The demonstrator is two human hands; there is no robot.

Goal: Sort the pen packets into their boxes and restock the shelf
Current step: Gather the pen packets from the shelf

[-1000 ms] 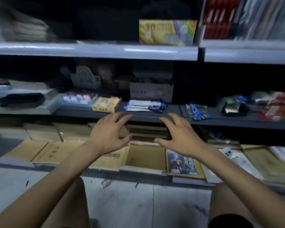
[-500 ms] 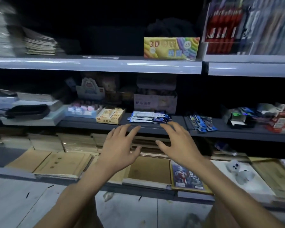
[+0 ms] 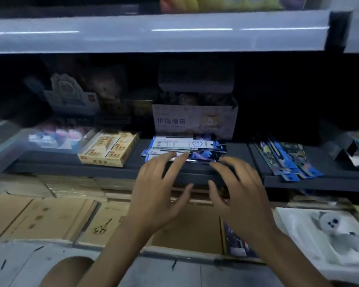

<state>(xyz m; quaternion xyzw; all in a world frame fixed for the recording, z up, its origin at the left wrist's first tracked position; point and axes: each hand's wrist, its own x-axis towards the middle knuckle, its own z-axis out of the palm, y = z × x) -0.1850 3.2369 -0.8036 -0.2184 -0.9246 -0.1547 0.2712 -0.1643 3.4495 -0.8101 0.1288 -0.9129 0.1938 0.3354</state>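
Observation:
A loose pile of blue and white pen packets (image 3: pixel 184 149) lies on the dark middle shelf (image 3: pixel 116 172), in front of a white cardboard box (image 3: pixel 195 122). My left hand (image 3: pixel 162 191) is spread open with its fingertips at the pile's near edge. Just right of it, my right hand (image 3: pixel 236 193) is open too, fingers bent, at the shelf's front lip below the pile. Neither hand holds anything. A second fan of blue pen packets (image 3: pixel 288 160) lies on the shelf further right.
A yellow box of small cartons (image 3: pixel 110 150) sits left of the pile, beside a clear tray (image 3: pixel 50 139). The upper shelf edge (image 3: pixel 153 34) overhangs. Brown notebooks (image 3: pixel 46 218) and a white toy package (image 3: pixel 327 230) fill the bottom shelf.
Both hands have moved forward and up to the middle shelf, reaching the pen packet pile. The camera has come much closer to the shelf.

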